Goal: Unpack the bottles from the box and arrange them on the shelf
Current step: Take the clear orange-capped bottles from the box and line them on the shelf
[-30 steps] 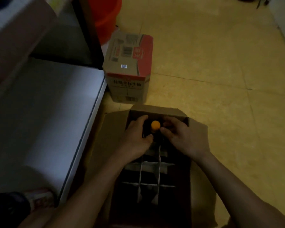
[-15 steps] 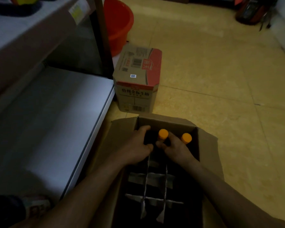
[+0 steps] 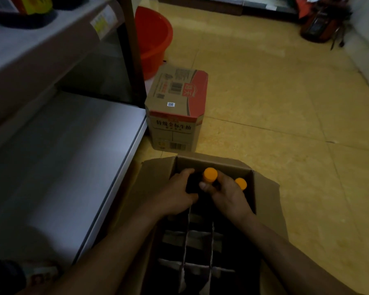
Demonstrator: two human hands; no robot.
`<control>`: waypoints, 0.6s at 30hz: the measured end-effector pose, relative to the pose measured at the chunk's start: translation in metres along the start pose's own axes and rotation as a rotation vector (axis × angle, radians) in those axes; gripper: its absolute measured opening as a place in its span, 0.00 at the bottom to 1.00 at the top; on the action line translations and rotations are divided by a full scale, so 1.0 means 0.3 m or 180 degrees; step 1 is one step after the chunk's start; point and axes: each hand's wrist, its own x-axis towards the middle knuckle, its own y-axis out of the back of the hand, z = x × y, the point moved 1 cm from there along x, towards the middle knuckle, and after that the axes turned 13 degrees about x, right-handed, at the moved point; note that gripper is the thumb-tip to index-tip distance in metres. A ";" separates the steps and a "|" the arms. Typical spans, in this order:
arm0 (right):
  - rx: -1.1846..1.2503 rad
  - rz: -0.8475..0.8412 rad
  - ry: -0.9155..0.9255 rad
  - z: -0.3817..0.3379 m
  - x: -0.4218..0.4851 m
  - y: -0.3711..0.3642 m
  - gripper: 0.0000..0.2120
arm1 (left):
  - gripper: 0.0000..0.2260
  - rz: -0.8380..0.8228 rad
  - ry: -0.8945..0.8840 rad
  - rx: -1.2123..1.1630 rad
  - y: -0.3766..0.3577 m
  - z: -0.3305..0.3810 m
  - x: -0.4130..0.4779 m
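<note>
Gripping half-hidden bottle (image 3: 210, 175): right hand (image 3: 229, 198)

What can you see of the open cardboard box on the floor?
The open brown cardboard box stands on the yellow tiled floor beside the grey shelf, flaps spread outward. Pale cardboard dividers split it into dark cells. At its far end the right hand pinches an orange-capped bottle; a second orange cap shows beside it, and the left hand reaches in.

Small shop, metal shelving (image 3: 62, 156) with price label (image 3: 103, 21), closed stock carton (image 3: 176, 116) on tiled floor (image 3: 275, 103)
</note>
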 end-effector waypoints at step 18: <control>0.1242 0.0440 0.1194 -0.308 -0.084 0.163 0.06 | 0.38 0.0377 -0.0367 -0.0592 -0.040 0.041 -0.004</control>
